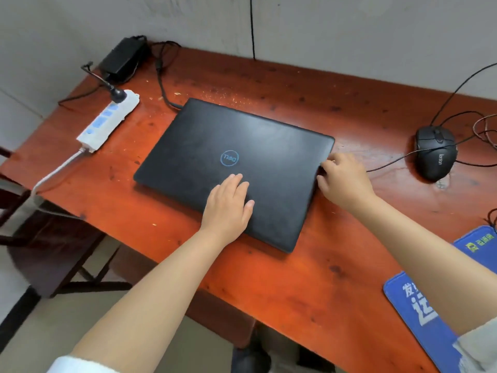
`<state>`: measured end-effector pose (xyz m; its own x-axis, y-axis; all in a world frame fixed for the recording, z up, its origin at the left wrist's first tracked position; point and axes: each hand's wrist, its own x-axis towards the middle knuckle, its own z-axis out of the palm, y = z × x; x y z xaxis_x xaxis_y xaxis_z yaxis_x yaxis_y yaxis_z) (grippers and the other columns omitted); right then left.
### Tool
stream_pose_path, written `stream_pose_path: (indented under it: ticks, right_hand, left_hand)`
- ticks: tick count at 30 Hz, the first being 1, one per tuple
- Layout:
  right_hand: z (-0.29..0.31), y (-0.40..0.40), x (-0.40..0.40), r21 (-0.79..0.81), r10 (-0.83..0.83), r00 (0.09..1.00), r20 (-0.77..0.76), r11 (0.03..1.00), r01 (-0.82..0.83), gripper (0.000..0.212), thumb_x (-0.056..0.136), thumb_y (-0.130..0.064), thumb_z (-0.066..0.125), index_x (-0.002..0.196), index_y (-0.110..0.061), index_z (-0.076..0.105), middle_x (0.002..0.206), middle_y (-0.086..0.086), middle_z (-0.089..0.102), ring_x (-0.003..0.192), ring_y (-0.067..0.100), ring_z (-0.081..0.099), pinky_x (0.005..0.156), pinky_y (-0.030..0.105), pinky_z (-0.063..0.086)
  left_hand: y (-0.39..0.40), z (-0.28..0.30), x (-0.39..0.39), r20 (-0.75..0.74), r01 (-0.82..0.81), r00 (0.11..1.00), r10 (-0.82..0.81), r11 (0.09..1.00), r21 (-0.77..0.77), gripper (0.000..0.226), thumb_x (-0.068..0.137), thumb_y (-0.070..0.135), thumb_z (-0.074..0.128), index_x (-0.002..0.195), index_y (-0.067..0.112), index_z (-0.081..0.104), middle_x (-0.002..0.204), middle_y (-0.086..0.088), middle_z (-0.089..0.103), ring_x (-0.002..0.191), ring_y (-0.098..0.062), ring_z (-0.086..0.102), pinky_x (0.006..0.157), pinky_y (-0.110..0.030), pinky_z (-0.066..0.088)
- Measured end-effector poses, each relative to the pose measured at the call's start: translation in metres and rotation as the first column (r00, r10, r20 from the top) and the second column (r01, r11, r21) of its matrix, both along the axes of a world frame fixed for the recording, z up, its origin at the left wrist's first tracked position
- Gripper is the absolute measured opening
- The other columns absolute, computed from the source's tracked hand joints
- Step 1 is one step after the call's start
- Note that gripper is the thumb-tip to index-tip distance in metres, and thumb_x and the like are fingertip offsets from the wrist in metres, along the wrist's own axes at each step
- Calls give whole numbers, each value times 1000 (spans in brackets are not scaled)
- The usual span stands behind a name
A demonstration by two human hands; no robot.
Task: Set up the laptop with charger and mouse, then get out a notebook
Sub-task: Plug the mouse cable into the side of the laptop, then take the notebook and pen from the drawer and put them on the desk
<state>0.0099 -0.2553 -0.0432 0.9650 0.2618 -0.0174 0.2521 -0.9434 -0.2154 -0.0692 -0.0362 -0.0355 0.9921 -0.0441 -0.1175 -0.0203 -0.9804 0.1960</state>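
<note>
A closed black laptop (231,157) lies at an angle on the red-brown table (309,265). My left hand (228,208) rests flat on its lid, fingers apart. My right hand (341,179) has its fingers pinched at the laptop's right side edge, where the black mouse cable (390,164) arrives; the plug is hidden under the fingers. The black wired mouse (435,154) sits to the right. The black charger brick (123,59) lies at the far left corner, its cable (161,76) running to the laptop's back corner and its plug (118,94) in the white power strip (109,119).
Blue mouse pads (414,313) lie at the table's near right. Loose black cables (484,130) trail off the right edge. A dark chair or stand (53,251) sits below the table's left side. A grey wall stands behind the table.
</note>
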Motion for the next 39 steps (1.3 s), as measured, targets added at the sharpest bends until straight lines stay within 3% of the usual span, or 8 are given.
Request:
stream_pose_path:
  ticks: [10,13,18,24,29,33,36,39]
  right_hand:
    - [3,165,-71,99,181,983,-34,979,-177,28,91,-17,43,102,1,61,119,16,58,113,31,49,95,36,36]
    - [1,228,-94,109,138,989,-46,985,-133,33,92,-22,43,116,-3,56,129,15,53,124,29,42,102,38,31]
    - [-11,306,-128,58,-41,987,-155,997,50,51,93,-33,40,139,-15,29,153,10,22,143,28,10,115,52,8]
    - [-32,334,-168,39,-161,972,-171,985,170,57,93,-37,37,143,-18,18,155,11,15,144,30,3,114,54,6]
    - [-48,337,-214,83,-212,972,-104,972,221,57,91,-31,45,141,-11,25,151,19,25,142,36,13,114,56,9]
    - [-63,344,-271,98,-242,970,-4,965,241,51,81,-18,58,126,2,47,135,28,47,128,47,38,103,64,28]
    - [-98,363,-315,65,-336,940,-63,938,340,48,75,-8,67,119,5,54,127,31,53,121,50,45,96,67,34]
    - [-131,369,-345,83,-467,864,-189,869,488,46,79,-6,64,122,7,51,131,30,50,126,47,41,102,61,33]
  left_hand:
    - [162,4,-56,-57,-13,998,18,995,98,43,95,27,41,135,10,43,146,-8,39,138,-20,30,112,-35,25]
    - [215,4,-62,-50,54,998,-48,993,110,45,95,27,41,136,10,41,147,-10,38,138,-22,29,112,-37,24]
    - [268,-3,-67,-84,121,990,-111,984,130,51,96,30,40,142,9,31,153,-12,26,143,-25,16,116,-41,16]
    - [288,-20,-94,-69,139,989,-132,984,110,56,96,32,39,144,8,23,155,-12,19,145,-24,11,118,-42,12]
    - [294,-48,-136,-78,227,972,-222,973,50,56,97,29,39,144,5,23,154,-12,21,145,-24,11,118,-39,11]
    - [305,-83,-172,-182,331,932,-314,941,71,56,97,32,35,145,8,19,156,-10,17,145,-22,9,119,-38,10]
    - [328,-116,-184,-236,404,895,-377,911,77,56,97,33,34,145,8,19,155,-10,19,145,-23,10,118,-38,13]
    - [345,-137,-196,-270,393,891,-364,918,59,57,97,33,35,144,6,20,155,-10,21,144,-23,12,118,-37,15]
